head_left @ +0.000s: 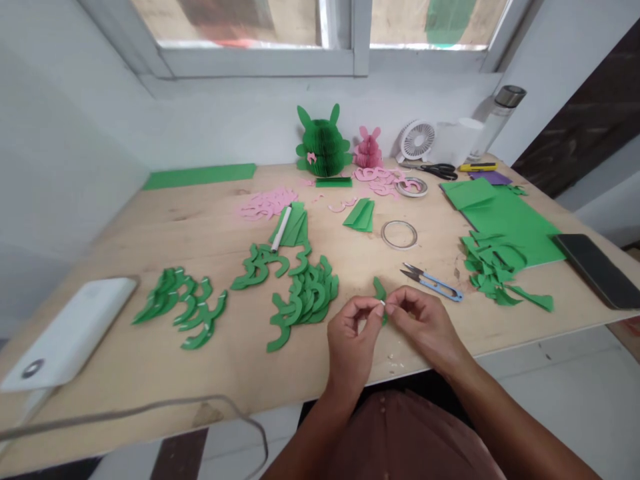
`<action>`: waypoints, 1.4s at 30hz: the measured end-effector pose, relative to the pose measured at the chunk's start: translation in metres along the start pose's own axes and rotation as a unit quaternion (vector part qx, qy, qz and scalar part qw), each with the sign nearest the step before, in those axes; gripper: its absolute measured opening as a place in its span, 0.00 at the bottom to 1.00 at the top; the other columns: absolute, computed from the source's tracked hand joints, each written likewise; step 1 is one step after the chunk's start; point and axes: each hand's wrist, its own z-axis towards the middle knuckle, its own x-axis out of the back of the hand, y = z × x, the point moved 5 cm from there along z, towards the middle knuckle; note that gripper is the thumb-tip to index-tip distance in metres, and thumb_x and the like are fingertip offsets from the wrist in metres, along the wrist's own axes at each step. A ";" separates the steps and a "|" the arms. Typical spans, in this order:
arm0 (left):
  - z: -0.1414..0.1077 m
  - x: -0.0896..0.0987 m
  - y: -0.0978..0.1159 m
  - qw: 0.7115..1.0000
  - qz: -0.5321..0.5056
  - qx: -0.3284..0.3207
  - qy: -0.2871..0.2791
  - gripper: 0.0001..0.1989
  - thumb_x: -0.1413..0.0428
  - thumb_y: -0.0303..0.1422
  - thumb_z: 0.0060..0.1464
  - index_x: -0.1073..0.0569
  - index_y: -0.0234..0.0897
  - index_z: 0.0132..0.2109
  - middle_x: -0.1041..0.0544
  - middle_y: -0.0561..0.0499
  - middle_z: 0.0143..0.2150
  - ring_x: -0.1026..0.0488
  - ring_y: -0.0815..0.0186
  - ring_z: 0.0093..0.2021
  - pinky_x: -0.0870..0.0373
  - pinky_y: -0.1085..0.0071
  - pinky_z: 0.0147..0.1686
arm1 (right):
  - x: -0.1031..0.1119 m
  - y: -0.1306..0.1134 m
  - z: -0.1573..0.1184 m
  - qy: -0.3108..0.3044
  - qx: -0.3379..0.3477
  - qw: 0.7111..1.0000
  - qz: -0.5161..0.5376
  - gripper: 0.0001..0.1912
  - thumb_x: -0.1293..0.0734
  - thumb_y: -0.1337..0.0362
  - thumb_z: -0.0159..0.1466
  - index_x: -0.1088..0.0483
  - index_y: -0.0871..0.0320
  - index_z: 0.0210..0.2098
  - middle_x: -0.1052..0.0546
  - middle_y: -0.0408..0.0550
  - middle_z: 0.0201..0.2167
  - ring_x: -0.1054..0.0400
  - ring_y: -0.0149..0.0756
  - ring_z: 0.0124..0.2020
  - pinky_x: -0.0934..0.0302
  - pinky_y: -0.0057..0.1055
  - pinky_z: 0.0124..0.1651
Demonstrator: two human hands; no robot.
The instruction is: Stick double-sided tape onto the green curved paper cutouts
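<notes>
No text, brand, number or sign legible anywhere in view. White slab-shaped device [75,327], left end of bench [130,243]: dark oval mark near its close end, lettering not made out. White pen [282,228], yellow cutter [478,167], fan [418,141], bottle [494,128]: any print too small or blurred to read. Phone [603,270], right side: screen dark, nothing readable on it.

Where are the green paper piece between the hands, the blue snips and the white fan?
Green paper piece [379,288]: head view, on its curved upper end.
Blue snips [433,287]: head view, on the handle.
White fan [418,140]: head view, on the middle of its round front.
</notes>
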 end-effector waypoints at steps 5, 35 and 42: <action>-0.001 0.003 0.005 0.987 0.138 -0.083 -0.024 0.06 0.46 0.29 0.52 0.25 0.36 0.37 0.23 0.51 0.32 0.28 0.68 0.32 0.31 0.71 0.34 | 0.003 0.003 0.004 -0.025 -0.001 1.000 -0.017 0.07 0.35 0.62 0.56 0.34 0.59 0.25 0.35 0.39 0.20 0.43 0.27 0.24 0.47 0.25 0.28; -0.012 -0.015 0.008 0.803 0.481 -0.308 -0.172 0.13 0.50 0.29 0.56 0.30 0.34 0.48 0.26 0.45 0.50 0.34 0.57 0.54 0.40 0.55 0.53 | -0.001 -0.011 0.085 -0.280 0.018 0.853 -0.440 0.07 0.40 0.72 0.54 0.30 0.60 0.26 0.28 0.42 0.21 0.39 0.27 0.22 0.50 0.23 0.27; -0.012 -0.015 0.009 0.804 0.481 -0.303 -0.172 0.13 0.50 0.28 0.56 0.30 0.35 0.48 0.26 0.45 0.50 0.34 0.58 0.54 0.40 0.55 0.54 | -0.004 -0.012 0.089 -0.299 0.011 0.835 -0.462 0.08 0.41 0.72 0.53 0.30 0.60 0.26 0.28 0.43 0.21 0.39 0.27 0.22 0.49 0.23 0.26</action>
